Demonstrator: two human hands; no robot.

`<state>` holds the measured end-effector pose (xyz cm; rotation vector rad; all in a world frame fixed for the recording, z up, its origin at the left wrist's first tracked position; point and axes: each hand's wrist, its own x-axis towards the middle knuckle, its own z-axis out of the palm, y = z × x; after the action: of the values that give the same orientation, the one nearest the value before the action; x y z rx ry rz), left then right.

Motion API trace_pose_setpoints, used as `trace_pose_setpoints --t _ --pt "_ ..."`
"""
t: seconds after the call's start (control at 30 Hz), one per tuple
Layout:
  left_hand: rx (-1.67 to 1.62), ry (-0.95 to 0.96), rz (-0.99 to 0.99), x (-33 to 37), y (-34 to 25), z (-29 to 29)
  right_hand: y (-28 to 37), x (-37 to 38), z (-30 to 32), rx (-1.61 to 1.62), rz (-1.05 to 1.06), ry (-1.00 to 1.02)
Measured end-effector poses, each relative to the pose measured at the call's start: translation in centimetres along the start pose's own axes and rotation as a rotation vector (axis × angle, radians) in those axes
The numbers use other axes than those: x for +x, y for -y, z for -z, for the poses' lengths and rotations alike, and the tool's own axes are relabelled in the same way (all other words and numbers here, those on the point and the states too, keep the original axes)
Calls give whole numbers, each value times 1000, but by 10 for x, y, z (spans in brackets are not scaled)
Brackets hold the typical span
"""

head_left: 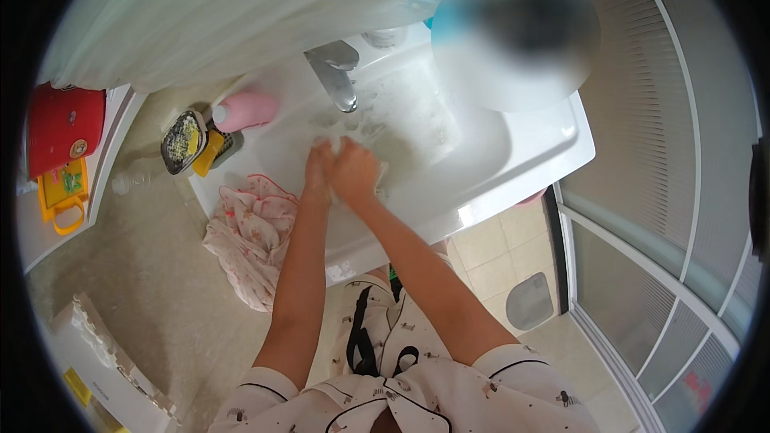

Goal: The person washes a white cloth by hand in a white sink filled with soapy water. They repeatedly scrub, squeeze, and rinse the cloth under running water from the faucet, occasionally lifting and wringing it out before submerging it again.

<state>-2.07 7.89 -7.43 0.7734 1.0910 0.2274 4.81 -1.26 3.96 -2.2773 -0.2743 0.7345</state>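
Two bare hands of mine come together low over the white rectangular ceramic washbasin (513, 164), left of the cloudy, foam-flecked water (405, 124) pooled inside it. My left hand (318, 168) is bent, its fingertips turned in close against the other; my right hand (354, 170) is curled with the knuckles upward. Whether either grips anything I cannot tell: a small pale patch shows beside my right hand, too unclear to name. Just beyond my fingers stands the shiny chrome single-lever tap (334, 76), its spout pointing down into the basin. To my left, a crumpled pale pink printed cloth with red edging (261, 228) drapes over the basin's corner, near my left forearm. Farther up that side lies a rounded pink bottle with a white cap (247, 112), beside a yellow sponge (208, 152).
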Motion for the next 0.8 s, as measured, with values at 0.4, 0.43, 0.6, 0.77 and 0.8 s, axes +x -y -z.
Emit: trace_pose_setpoints --t 0.4,0.43,0.6,0.77,0.8 --pt "535 11 -83 -26 -29 7 -88 102 35 -273 -94 -11" --pt "337 52 -65 -17 -24 -1 -95 105 14 -262 -102 -85" --pt "-324 314 227 -5 -31 -26 -63 58 -27 532 110 349" --pt "-369 400 126 -12 -34 -28 -7 -38 -14 216 189 36" --pt "-321 385 117 -20 -36 -42 -8 -34 -10 156 188 -26"
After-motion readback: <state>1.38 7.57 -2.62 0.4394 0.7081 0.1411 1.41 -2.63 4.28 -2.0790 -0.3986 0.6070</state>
